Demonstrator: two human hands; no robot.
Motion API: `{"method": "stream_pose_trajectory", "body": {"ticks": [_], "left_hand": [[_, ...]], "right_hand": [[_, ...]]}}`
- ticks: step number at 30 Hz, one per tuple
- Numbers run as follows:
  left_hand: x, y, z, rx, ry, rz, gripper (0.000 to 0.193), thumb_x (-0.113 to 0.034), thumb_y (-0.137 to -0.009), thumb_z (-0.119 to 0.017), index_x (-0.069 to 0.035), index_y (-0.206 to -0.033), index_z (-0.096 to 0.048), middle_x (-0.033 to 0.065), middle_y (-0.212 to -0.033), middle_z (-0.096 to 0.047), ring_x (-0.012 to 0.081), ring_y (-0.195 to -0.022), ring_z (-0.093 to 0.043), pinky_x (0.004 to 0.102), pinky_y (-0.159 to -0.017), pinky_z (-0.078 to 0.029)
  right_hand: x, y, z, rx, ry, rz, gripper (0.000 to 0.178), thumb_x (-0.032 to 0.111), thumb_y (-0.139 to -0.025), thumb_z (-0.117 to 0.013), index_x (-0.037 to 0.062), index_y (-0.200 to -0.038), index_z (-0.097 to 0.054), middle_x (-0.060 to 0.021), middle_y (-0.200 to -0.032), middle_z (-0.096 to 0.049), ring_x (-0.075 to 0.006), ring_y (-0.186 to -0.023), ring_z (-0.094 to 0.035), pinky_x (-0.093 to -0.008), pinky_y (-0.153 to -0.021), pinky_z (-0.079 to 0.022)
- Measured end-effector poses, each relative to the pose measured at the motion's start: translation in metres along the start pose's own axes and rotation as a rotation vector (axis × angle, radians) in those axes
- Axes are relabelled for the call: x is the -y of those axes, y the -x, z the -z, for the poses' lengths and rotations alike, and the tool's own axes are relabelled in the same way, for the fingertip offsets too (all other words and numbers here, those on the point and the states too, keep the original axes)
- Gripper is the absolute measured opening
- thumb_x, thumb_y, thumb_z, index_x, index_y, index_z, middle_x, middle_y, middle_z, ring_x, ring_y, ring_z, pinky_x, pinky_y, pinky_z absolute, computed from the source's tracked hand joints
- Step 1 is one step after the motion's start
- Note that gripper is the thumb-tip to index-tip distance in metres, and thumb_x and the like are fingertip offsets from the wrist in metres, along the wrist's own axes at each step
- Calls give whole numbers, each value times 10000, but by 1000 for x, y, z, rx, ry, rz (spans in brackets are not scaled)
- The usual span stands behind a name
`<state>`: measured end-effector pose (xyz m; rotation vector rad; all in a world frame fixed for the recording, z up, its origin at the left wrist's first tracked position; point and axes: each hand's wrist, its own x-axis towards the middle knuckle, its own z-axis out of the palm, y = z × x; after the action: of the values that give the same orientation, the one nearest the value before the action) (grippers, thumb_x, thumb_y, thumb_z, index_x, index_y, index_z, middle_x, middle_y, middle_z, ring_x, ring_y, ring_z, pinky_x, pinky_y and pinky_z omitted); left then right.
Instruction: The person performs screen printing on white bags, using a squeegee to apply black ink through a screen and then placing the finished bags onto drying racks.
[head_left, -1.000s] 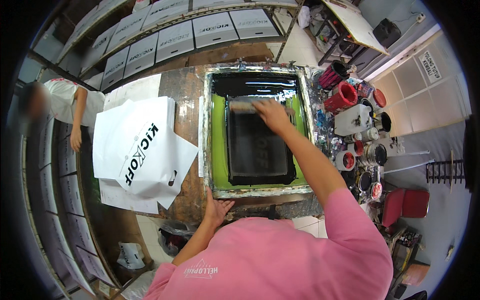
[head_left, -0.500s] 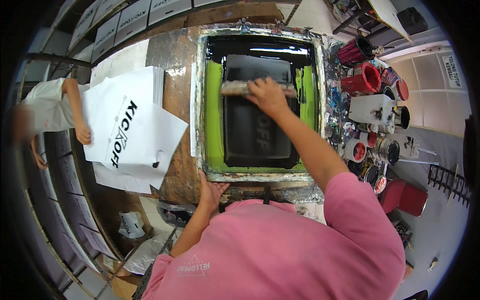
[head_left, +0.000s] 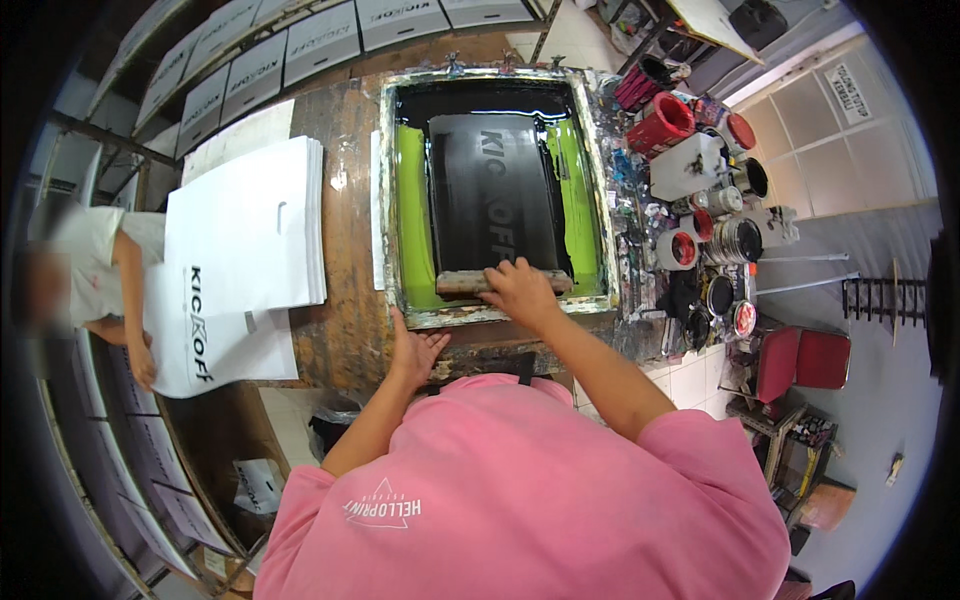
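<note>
My right hand (head_left: 522, 292) grips the wooden handle of a squeegee (head_left: 462, 284), which lies crosswise at the near end of a screen printing frame (head_left: 610, 240). Black ink covers much of the mesh (head_left: 495, 180), with green strips along both sides and dark lettering showing through the middle. At the frame's near left corner is my left hand (head_left: 415, 352), fingers stretched out and thumb against the frame's edge; nothing is held in it.
On the left, a person's hand (head_left: 141, 362) holds a printed white sheet (head_left: 205, 335) beside a stack of white sheets (head_left: 245, 220). Ink tubs and cans (head_left: 735, 240) crowd the right side. Boxes (head_left: 320, 45) line the shelves, and a red chair (head_left: 800, 365) stands at right.
My right hand has drawn the squeegee from the far part of the screen to its near end. At left, the person has pulled a printed sheet toward themselves, off the stack.
</note>
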<state>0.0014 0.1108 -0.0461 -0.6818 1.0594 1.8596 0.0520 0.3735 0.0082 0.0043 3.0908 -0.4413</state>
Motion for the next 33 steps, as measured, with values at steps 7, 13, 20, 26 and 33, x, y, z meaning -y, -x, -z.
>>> {"method": "stream_pose_trajectory", "body": {"ticks": [7, 13, 20, 26, 33], "left_hand": [[-5, 14, -3, 132, -2, -77, 1077, -852, -973, -371, 23, -1596, -287, 269, -1553, -417, 413, -1419, -487, 503, -1186, -426], [-50, 102, -51, 247, 27, -250, 907, -748, -1036, -376, 24, -1512, -367, 259, -1452, -552, 424, -1415, -518, 530, -1185, -443], [-84, 55, -67, 105, -1458, -1185, 837, -698, -1030, -479, -130, -1635, -370, 308, -1652, -338, 498, -1575, -220, 645, -1262, -177], [-25, -21, -19, -442, -2010, -924, 1065, -850, -945, -403, -75, -1669, -306, 313, -1711, -207, 480, -1620, -9, 766, -1204, 38], [-79, 10, -111, -339, -1784, -1199, 836, -616, -1014, -581, 68, -1493, -530, 235, -1503, -588, 386, -1477, -474, 647, -1261, -148]], "right_hand": [[19, 27, 22, -91, 107, 37, 385, 400, -936, -733, 100, -1164, -650, -109, -1137, -601, -315, -1125, -591, -573, -1049, -471], [76, 29, 104, -368, 196, -133, 537, 387, -939, -698, 47, -1347, -626, -112, -1174, -634, -307, -1153, -569, -640, -1132, -314], [58, -56, 232, -653, 218, 23, 368, 441, -880, -705, 84, -968, -699, -73, -873, -637, -272, -900, -617, -500, -934, -376], [56, -93, 281, -642, 230, 35, 385, 416, -921, -685, 53, -1041, -727, -62, -865, -671, -271, -870, -632, -455, -902, -378], [43, -126, 318, -649, 207, 35, 394, 440, -921, -667, 53, -967, -723, -86, -837, -691, -284, -826, -652, -465, -837, -388]]}}
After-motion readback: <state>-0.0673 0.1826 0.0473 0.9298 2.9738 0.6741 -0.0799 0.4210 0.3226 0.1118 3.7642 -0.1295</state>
